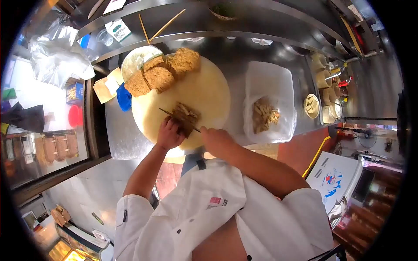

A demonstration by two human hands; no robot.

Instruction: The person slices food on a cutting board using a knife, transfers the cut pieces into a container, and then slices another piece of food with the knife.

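Note:
On a round pale cutting board (209,89), my right hand (216,141) grips the handle of a knife (178,118), whose blade lies across a brown piece of food (188,114). My left hand (170,134) presses on the near side of that piece with its fingers curled together, close to the blade. Some cut strips lie on the far side of the blade. Several large brown crusted blocks (159,78) rest at the board's far left edge, beside a round white container (138,58).
Right of the board stands a clear plastic bin (271,80) holding cut pieces (264,114). Farther right are a small bowl (311,105) and stacked containers (323,78). A blue cloth (124,98) lies left of the board. A metal shelf (196,34) crosses behind it.

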